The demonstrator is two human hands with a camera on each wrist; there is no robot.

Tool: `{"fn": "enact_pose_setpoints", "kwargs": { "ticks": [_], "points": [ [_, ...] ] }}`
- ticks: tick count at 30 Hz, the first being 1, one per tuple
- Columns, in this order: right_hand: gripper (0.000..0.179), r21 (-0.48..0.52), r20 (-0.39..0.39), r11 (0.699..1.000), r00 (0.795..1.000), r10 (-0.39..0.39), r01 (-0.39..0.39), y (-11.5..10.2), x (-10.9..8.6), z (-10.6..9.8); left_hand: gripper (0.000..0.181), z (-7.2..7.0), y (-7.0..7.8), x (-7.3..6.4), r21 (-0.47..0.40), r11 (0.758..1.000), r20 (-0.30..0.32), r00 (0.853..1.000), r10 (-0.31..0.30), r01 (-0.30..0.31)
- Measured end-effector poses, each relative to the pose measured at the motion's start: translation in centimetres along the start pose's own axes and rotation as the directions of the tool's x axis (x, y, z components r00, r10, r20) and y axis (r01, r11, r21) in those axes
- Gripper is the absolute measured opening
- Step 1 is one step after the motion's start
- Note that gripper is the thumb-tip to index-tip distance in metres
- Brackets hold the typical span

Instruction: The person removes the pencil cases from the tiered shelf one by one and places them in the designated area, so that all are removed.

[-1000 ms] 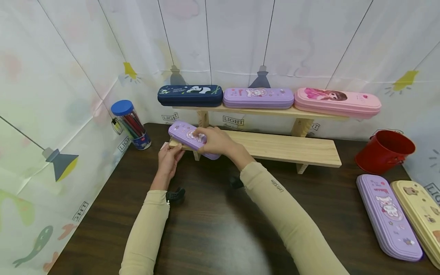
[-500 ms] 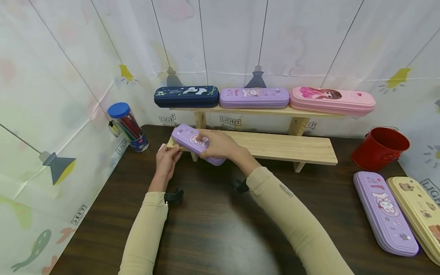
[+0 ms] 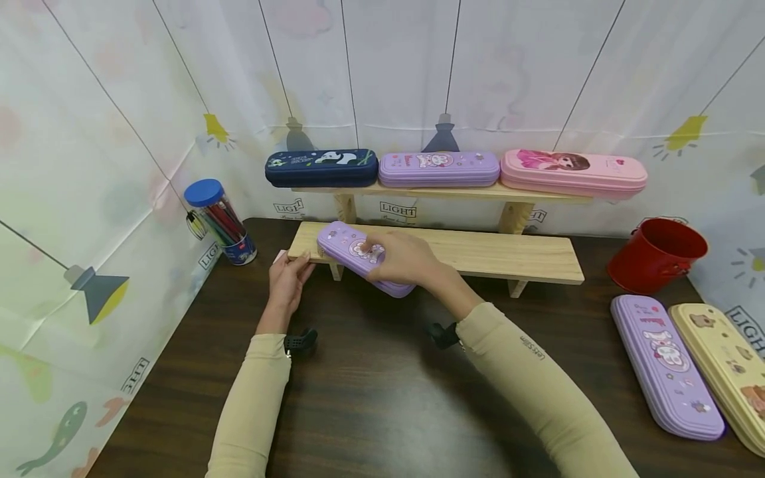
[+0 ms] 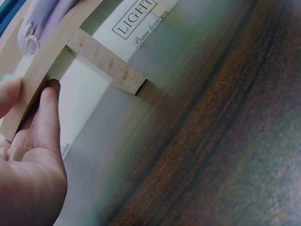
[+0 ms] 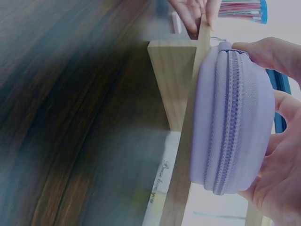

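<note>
My right hand point(image 3: 412, 257) grips a purple zippered pencil case point(image 3: 343, 245) from above, with the thumb and fingers at its sides. The case lies slantwise over the left part of the lower wooden shelf point(image 3: 502, 255), its right end jutting past the front edge. In the right wrist view the zipped end of the pencil case point(image 5: 230, 122) faces the camera. My left hand point(image 3: 287, 282) pinches the left end of that shelf, thumb on top and fingers beneath, as the left wrist view shows the hand point(image 4: 35, 179) and the board point(image 4: 51, 52).
On the upper shelf point(image 3: 454, 192) sit a navy panda case point(image 3: 323, 175), a purple case point(image 3: 439, 176) and a pink case point(image 3: 592, 179). A blue-lidded pencil jar point(image 3: 221, 222) stands left. At right are a red bucket point(image 3: 651, 259), another purple case point(image 3: 669, 372) and a yellow case point(image 3: 720, 358).
My right hand has slid the purple pencil case rightward and slightly toward me, away from the shelf's left end. The left hand keeps its grip on the shelf.
</note>
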State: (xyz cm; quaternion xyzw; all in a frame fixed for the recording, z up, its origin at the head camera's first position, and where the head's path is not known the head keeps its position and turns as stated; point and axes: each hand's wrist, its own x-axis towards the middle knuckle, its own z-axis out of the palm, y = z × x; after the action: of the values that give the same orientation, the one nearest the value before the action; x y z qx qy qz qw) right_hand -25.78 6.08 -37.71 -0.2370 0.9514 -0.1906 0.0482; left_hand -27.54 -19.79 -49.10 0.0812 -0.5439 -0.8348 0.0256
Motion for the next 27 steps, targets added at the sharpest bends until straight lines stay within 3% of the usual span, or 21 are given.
{"fn": "enact_pose_setpoints", "kwargs": {
  "ticks": [27],
  "points": [
    [0.055,0.009,-0.171,0.998,0.983,0.070,-0.070,4.9,-7.7,-1.2,0.053,0.0,0.0,0.1,0.011,1.000,-0.009,1.000,-0.013,0.013]
  ]
}}
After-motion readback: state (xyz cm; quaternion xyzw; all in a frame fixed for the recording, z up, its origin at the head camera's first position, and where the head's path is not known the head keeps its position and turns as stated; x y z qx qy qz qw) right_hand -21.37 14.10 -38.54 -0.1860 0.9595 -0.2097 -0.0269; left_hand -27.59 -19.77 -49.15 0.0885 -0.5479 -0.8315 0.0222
